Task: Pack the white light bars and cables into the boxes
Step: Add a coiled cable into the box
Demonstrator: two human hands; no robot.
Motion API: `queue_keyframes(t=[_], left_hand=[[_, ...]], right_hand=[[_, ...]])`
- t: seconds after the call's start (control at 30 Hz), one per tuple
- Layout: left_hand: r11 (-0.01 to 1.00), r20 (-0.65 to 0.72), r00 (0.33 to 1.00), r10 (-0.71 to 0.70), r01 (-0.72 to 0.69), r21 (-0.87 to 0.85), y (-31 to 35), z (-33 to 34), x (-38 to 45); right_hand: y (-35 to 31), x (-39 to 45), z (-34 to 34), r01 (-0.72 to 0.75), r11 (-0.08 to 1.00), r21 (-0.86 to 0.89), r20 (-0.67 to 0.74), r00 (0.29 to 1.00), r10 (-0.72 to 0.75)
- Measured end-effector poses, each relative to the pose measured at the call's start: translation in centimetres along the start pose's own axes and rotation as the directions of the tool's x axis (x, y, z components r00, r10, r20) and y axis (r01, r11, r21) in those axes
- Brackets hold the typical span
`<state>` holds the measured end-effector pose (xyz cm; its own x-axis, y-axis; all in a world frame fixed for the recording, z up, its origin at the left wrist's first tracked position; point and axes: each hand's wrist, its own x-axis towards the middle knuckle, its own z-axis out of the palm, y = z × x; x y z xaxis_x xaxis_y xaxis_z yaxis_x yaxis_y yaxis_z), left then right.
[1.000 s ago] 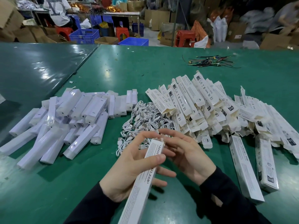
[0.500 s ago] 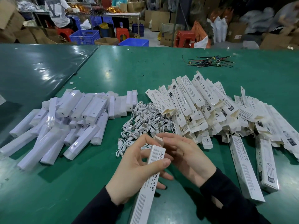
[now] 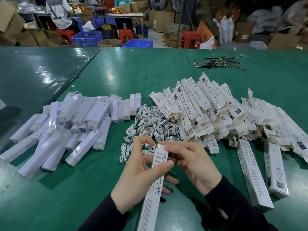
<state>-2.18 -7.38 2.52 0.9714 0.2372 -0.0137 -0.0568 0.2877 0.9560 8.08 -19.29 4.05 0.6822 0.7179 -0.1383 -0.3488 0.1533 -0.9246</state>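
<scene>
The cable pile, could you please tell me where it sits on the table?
In the head view, the cable pile lies mid-table, between the light bars on the left and the boxes on the right, just beyond both hands.

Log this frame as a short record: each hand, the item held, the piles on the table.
left hand: grips the held box, thumb across its front
right hand: fingers at the box's top end flap
held box: long white carton, printed LAMP
light bars: loose pile, left
cables: white heap, centre
empty boxes: pile, right
closed boxes: two lying far right
table: green
</scene>
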Motion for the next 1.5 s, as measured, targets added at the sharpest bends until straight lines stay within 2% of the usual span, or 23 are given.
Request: queue_keyframes(t=[0.2,0.3,0.4,0.5,0.57,0.6,0.67,0.73,0.8,0.87,0.93,0.97,1.0,1.03,1.07,1.1,1.13,1.17,1.2,1.23,1.33,1.4,1.5], left_hand=[[1.000,-0.001,1.000,0.003,-0.003,-0.001,0.0,-0.2,0.1],[1.000,0.009,1.000,-0.003,0.004,-0.031,0.6,-0.4,0.0],[0.993,-0.024,0.999,-0.024,0.021,-0.118,0.7,-0.1,0.1],[0.962,-0.130,0.990,-0.060,0.023,-0.271,1.0,-0.4,0.7],[0.864,-0.179,0.978,-0.106,0.002,-0.503,1.5,-1.3,1.0],[0.790,-0.192,0.975,-0.116,-0.026,-0.612,1.7,-1.8,1.2],[0.698,-0.257,0.959,-0.116,-0.106,-0.708,1.9,-2.3,1.5],[0.742,-0.360,0.930,-0.079,-0.186,-0.644,1.6,-2.1,1.7],[0.823,-0.409,0.912,-0.038,-0.204,-0.531,1.1,-1.8,1.8],[0.884,-0.376,0.927,0.014,-0.187,-0.429,0.7,-1.5,1.7],[0.915,-0.331,0.943,0.042,-0.170,-0.367,0.8,-1.5,1.5],[0.920,-0.320,0.947,0.041,-0.161,-0.358,0.9,-1.6,1.5],[0.924,-0.315,0.948,0.039,-0.155,-0.351,0.9,-1.8,1.5],[0.926,-0.313,0.949,0.039,-0.152,-0.345,1.0,-2.0,1.5],[0.928,-0.316,0.948,0.037,-0.150,-0.342,1.0,-2.1,1.5],[0.929,-0.323,0.946,0.029,-0.144,-0.340,0.9,-2.2,1.5],[0.932,-0.329,0.944,0.018,-0.135,-0.335,0.9,-2.2,1.5],[0.937,-0.335,0.942,0.013,-0.128,-0.324,0.9,-2.1,1.5],[0.943,-0.338,0.941,0.011,-0.122,-0.309,0.9,-2.1,1.4],[0.949,-0.342,0.939,0.011,-0.117,-0.292,0.9,-2.0,1.4],[0.958,-0.362,0.932,0.012,-0.115,-0.263,0.7,-2.2,1.4],[0.959,-0.376,0.926,0.014,-0.119,-0.257,0.7,-2.4,1.4],[0.963,-0.385,0.923,0.007,-0.109,-0.246,0.8,-2.5,1.4]], right_hand=[[0.4,0.0,-0.2,0.155,0.973,-0.169,0.006,0.988,-0.156],[0.8,-0.2,-0.1,0.311,0.929,-0.203,0.074,0.950,-0.302],[1.1,-0.3,0.1,0.355,0.896,-0.267,0.116,0.935,-0.335],[1.2,-0.1,0.0,0.339,0.869,-0.359,-0.003,0.931,-0.365],[0.8,-0.2,0.2,0.243,0.912,-0.331,-0.090,0.954,-0.286],[0.7,-0.5,0.4,0.164,0.944,-0.286,-0.089,0.976,-0.196],[1.0,-1.7,1.6,-0.044,0.987,-0.157,0.018,0.999,0.048],[1.6,-3.3,3.2,-0.198,0.972,-0.123,0.176,0.960,0.218],[2.1,-4.7,4.3,-0.171,0.974,-0.149,0.224,0.954,0.202],[1.9,-5.7,4.1,-0.052,0.972,-0.231,0.097,0.992,0.076],[1.0,-6.7,2.4,0.064,0.946,-0.318,-0.108,0.989,-0.103],[0.4,-7.4,1.0,0.100,0.916,-0.387,-0.237,0.950,-0.204],[-0.3,-8.0,-0.6,0.106,0.857,-0.504,-0.367,0.872,-0.323],[-0.7,-8.7,-2.2,0.048,0.741,-0.670,-0.444,0.774,-0.452],[-1.2,-9.3,-3.9,-0.068,0.572,-0.817,-0.454,0.688,-0.566],[-1.5,-9.7,-5.1,-0.223,0.382,-0.897,-0.430,0.642,-0.635],[-1.5,-10.0,-6.0,-0.378,0.212,-0.901,-0.420,0.640,-0.644],[-1.3,-10.0,-6.7,-0.494,0.064,-0.867,-0.425,0.668,-0.611],[-1.1,-10.0,-7.1,-0.547,-0.026,-0.836,-0.434,0.690,-0.579],[-0.7,-10.2,-7.4,-0.557,-0.039,-0.829,-0.431,0.682,-0.591],[0.2,-11.4,-7.0,-0.517,-0.005,-0.856,-0.356,0.596,-0.720],[0.6,-11.9,-6.6,-0.439,-0.022,-0.898,-0.275,0.600,-0.752],[0.8,-11.8,-5.9,-0.452,-0.045,-0.891,-0.276,0.619,-0.735]])
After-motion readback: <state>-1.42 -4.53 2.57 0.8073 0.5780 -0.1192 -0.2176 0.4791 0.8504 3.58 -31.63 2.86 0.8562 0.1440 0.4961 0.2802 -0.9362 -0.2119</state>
